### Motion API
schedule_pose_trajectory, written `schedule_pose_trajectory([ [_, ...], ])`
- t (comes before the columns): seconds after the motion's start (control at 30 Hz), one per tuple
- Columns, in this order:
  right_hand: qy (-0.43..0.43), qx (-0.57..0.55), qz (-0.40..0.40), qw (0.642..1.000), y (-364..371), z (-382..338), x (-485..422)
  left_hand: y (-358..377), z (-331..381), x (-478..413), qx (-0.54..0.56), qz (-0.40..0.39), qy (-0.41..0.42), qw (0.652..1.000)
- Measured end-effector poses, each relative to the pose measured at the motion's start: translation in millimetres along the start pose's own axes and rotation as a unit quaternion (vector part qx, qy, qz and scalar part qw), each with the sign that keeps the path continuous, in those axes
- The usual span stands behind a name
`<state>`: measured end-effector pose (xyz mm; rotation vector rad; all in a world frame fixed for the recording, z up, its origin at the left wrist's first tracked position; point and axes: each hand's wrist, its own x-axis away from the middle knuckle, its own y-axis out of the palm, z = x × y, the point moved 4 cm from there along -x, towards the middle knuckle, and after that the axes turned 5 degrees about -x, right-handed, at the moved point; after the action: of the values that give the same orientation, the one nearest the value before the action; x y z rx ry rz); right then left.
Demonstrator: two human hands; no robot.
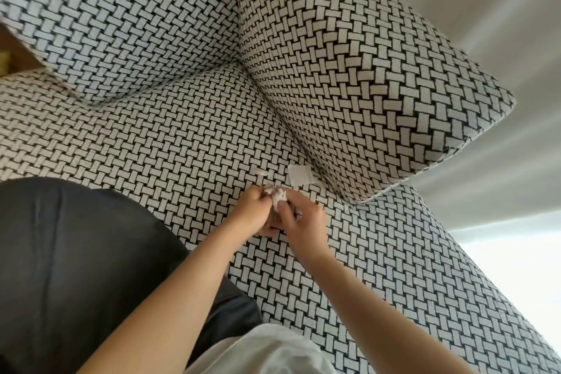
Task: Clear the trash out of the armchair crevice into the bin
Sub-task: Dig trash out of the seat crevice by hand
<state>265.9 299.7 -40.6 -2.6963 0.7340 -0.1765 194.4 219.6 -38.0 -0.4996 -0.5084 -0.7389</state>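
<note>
Over the armchair seat (182,136), my left hand (253,211) and my right hand (299,217) meet, both pinching a crumpled white tissue (277,195) between their fingertips. A flat white paper scrap (299,174) sticks out of the crevice between the seat and the armrest (364,76), just beyond my hands. Left of it on the seat fabric lies a small white shred (261,172). No bin is in view.
The armchair is covered in a black-and-white woven pattern; its back cushion (115,18) rises at the upper left. A black bag or cushion (76,252) sits on the seat at the lower left. A pale wall (501,39) stands to the right.
</note>
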Motion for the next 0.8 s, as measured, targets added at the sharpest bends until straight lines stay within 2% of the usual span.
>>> schedule_pose_trajectory([
  [0.07,-0.011,0.020,-0.013,1.000,8.0,-3.8,-0.6,0.0,-7.6,8.3,0.165,-0.046,-0.066,0.983],
  [0.17,-0.042,0.099,-0.027,0.994,16.8,-6.2,-2.2,-2.6,-13.7,18.0,0.362,-0.109,-0.097,0.921],
  [0.23,-0.109,0.158,-0.069,0.979,23.9,-15.4,-3.5,-7.3,-17.8,20.7,0.435,-0.110,-0.096,0.889],
  [0.27,-0.118,0.169,-0.112,0.972,27.6,-18.9,-3.7,-10.3,-20.7,20.9,0.449,-0.092,-0.098,0.884],
  [0.33,-0.073,0.121,-0.222,0.965,33.6,-26.7,-4.0,-16.0,-32.2,16.5,0.407,-0.038,-0.102,0.907],
  [0.37,-0.035,0.069,-0.249,0.965,33.5,-32.0,-4.6,-18.9,-36.5,15.1,0.369,-0.017,-0.102,0.923],
  [0.4,-0.003,0.035,-0.231,0.972,31.5,-32.5,-7.0,-21.8,-39.2,14.6,0.337,-0.003,-0.102,0.936],
  [0.43,0.003,0.040,-0.172,0.984,26.4,-32.8,-11.4,-25.0,-41.2,13.6,0.310,0.007,-0.103,0.945],
  [0.47,-0.023,0.097,-0.075,0.992,18.3,-31.6,-17.5,-28.9,-42.3,13.8,0.284,0.017,-0.101,0.953],
  [0.5,-0.058,0.185,0.009,0.981,11.6,-27.8,-23.2,-35.0,-43.4,14.9,0.259,0.032,-0.095,0.961],
  [0.53,-0.060,0.282,0.045,0.957,8.4,-21.9,-28.1,-41.9,-45.0,16.0,0.241,0.054,-0.091,0.965],
  [0.6,0.033,0.408,-0.020,0.912,11.4,-2.4,-36.5,-54.9,-51.2,18.4,0.232,0.101,-0.098,0.963],
  [0.67,0.081,0.449,-0.080,0.886,14.6,11.9,-40.4,-58.7,-56.7,18.3,0.233,0.122,-0.111,0.958],
  [0.8,0.038,0.428,-0.053,0.902,33.8,5.2,-43.5,-60.7,-58.6,18.5,0.266,0.132,-0.116,0.948],
])
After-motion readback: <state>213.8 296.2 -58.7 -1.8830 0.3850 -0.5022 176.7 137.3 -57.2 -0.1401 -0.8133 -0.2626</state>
